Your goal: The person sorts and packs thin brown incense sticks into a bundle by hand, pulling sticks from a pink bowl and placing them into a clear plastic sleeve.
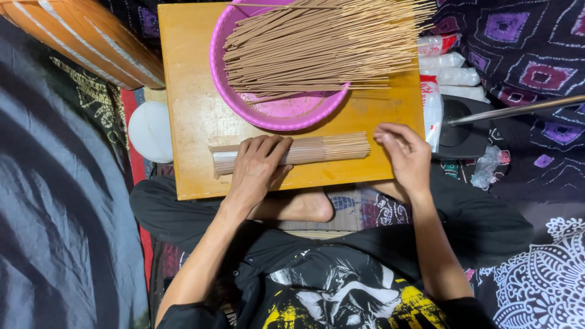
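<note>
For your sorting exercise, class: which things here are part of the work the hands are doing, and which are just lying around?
In use:
- stick bundle, under the left hand
- right hand at the bundle's tip end
- loose sticks in the pink bowl
- wooden board

Lying about:
- white packets
- white disc
- black device
- patterned cloth

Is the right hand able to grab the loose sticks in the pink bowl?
Probably yes. The right hand rests open on the wooden board at the end of the incense bundle, and nothing lies between it and the loose incense sticks piled across the pink bowl just ahead.
</note>
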